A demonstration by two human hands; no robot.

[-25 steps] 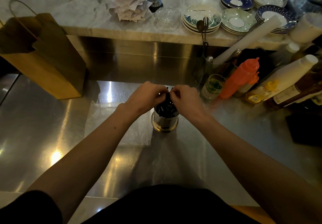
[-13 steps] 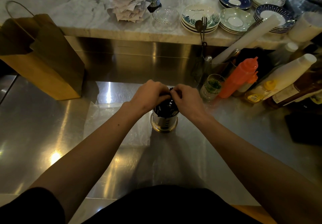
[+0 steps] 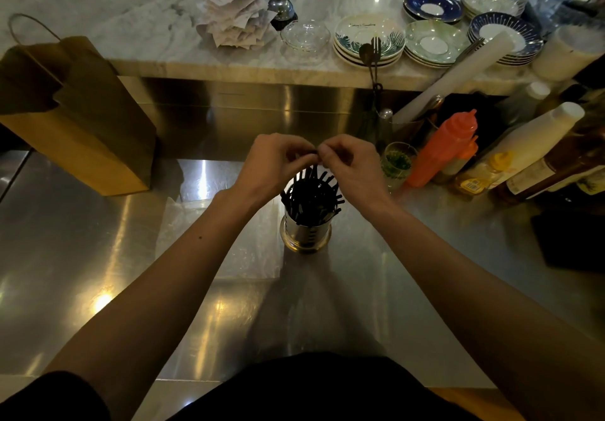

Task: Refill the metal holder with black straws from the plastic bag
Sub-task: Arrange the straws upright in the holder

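A round metal holder [image 3: 306, 237] stands on the steel counter, packed with black straws [image 3: 309, 195] that fan out at the top. My left hand [image 3: 271, 165] and my right hand [image 3: 350, 165] hover just above the straws, fingertips pinched together and meeting at a small dark piece; what it is I cannot tell. A clear plastic bag [image 3: 222, 240] lies flat on the counter to the left of the holder, partly under my left forearm.
A brown paper bag [image 3: 78, 119] stands at the left. Squeeze bottles [image 3: 448, 149] and a small glass [image 3: 396, 163] crowd the right. Stacked saucers [image 3: 368, 42], a bell [image 3: 281, 8] and paper slips [image 3: 235, 11] sit on the marble ledge behind.
Both hands have lifted from the top of the straws to a little above them, fingertips still pinched together. The straws now show fanned out in the holder.
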